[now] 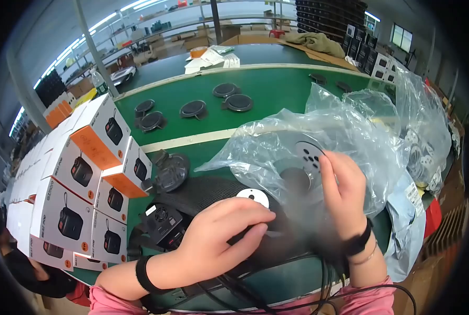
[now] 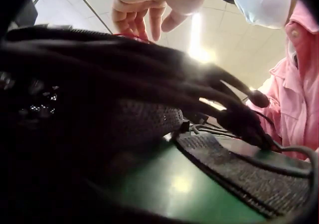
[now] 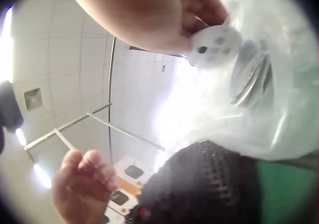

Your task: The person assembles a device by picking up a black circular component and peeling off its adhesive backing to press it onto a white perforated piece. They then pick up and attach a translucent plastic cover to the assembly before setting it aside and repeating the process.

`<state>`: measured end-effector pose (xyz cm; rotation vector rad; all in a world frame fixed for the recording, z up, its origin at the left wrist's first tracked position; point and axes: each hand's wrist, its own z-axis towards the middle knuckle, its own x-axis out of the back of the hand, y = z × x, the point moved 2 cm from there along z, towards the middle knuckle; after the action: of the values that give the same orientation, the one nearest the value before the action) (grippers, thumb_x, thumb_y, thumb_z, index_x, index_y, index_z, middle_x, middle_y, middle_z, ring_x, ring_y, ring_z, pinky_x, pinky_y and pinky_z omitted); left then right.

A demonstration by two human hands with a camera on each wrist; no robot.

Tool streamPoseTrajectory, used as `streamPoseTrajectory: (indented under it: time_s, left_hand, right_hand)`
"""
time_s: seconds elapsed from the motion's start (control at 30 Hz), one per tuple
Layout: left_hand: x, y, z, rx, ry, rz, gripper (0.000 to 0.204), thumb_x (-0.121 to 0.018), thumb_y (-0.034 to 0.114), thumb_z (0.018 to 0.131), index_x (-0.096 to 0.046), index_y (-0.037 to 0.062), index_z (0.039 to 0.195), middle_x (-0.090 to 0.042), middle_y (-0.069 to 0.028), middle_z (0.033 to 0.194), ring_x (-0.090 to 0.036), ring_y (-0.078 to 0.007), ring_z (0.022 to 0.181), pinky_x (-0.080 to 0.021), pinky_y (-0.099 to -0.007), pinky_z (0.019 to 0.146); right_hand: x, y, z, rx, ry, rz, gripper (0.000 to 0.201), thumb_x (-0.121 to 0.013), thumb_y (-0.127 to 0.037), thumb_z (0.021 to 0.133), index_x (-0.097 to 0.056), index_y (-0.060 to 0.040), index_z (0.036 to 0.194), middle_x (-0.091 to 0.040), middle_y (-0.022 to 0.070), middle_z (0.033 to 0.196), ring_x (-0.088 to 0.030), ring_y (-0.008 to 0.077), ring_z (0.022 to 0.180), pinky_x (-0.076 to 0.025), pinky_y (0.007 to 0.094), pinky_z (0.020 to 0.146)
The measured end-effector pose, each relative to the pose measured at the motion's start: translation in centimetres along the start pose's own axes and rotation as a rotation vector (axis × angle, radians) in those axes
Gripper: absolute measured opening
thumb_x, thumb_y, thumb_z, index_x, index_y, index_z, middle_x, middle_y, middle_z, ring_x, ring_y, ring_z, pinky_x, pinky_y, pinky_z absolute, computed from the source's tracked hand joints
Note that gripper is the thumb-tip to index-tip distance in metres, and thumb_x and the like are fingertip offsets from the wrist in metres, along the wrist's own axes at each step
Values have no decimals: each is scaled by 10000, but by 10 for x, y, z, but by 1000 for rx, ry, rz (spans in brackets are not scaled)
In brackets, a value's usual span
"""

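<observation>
In the head view the right hand (image 1: 344, 184) pinches a white perforated disc (image 1: 309, 155) by its edge, beside a clear plastic bag (image 1: 276, 134). The right wrist view has this disc (image 3: 217, 47) under the fingertips, in front of the bag (image 3: 294, 99). The left hand (image 1: 218, 231) hovers with relaxed fingers, nothing visibly held. Just past its fingers is a second white disc (image 1: 253, 196), over a black mesh item (image 1: 205, 195). The left wrist view shows the left hand (image 2: 159, 2) above dark, blurred material; its fingers hang loosely.
White and orange speaker boxes (image 1: 63, 210) are stacked at the left. Several round black parts (image 1: 193, 109) lie across the green table (image 1: 266, 79). A black boxy device (image 1: 163, 226) and black cables (image 1: 239, 291) are near the left forearm. More bagged discs (image 1: 426, 157) are at the right.
</observation>
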<state>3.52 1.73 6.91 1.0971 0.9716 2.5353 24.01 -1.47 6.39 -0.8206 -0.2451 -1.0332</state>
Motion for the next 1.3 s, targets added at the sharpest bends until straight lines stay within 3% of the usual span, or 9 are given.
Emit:
streamPoseTrajectory:
  time_s: [0.03,0.17,0.23,0.6,0.97,1.07,1.17,1.23,1.3]
  left_hand:
    - [-1,0,-1,-55,36,7,253,-598,-18,687,-576,8,938,-571,-109,929,-562,-225,828,-443,-297,715]
    - [-7,3,-1,-103,114,-37,294,-627,-7,669,-562,4,956,-568,-111,909,-560,-219,792,-447,-292,689]
    - [-8,-1,-7,-67,139,8,335,-651,-3,649,-553,2,969,-562,-110,890,-554,-212,765,-446,-286,674]
    - [-11,-6,-13,49,206,42,218,-684,13,606,-618,36,813,-576,-67,840,-572,-203,727,-462,-294,637]
    - [-5,-7,-10,-212,96,309,232,-629,1,600,-612,8,831,-561,-84,895,-509,-243,923,-420,-334,768]
    - [4,-13,-16,-15,368,40,353,-613,-6,634,-553,-6,982,-482,-149,1061,-498,-228,927,-410,-302,757]
    - [-3,-26,-20,280,222,-594,280,-540,-65,730,-524,-45,1009,-476,-130,1056,-502,-153,903,-417,-246,739]
    - [-9,-25,-22,315,185,-686,193,-531,-49,775,-538,-64,968,-538,-99,965,-543,-116,811,-435,-209,694]
    - [-10,-16,-17,561,218,-726,129,-494,-42,784,-541,-58,903,-590,-143,834,-585,-163,699,-474,-242,598]
  right_hand:
    - [4,-15,-2,80,60,39,138,-525,-96,791,-587,17,839,-585,136,750,-546,283,686,-423,331,622]
    - [-8,-45,-28,50,-198,468,173,-550,-3,773,-585,37,938,-585,104,808,-546,187,711,-426,265,628]
    - [-14,-46,-39,-86,-258,702,186,-551,7,773,-578,41,955,-580,102,869,-546,180,723,-427,261,648]
    - [-19,-42,-48,-219,-408,718,182,-534,27,776,-567,35,956,-579,95,876,-534,119,708,-412,213,618]
    - [-28,-39,-53,-473,-326,1089,179,-511,32,806,-536,52,982,-579,75,910,-564,114,808,-462,205,685]
    - [-26,-30,-54,-755,-168,1267,196,-516,4,814,-539,31,1006,-588,107,943,-582,133,785,-497,245,696]
    - [-24,-30,-48,-755,-208,1271,198,-517,-10,818,-538,32,1010,-588,105,946,-580,136,794,-497,241,691]
    - [-25,-30,-48,-751,-191,1259,203,-526,-8,810,-541,25,1010,-586,98,932,-574,132,802,-497,236,691]
    - [-29,-33,-47,-750,-174,1245,209,-535,-6,803,-544,19,1010,-584,92,918,-567,128,809,-497,230,692]
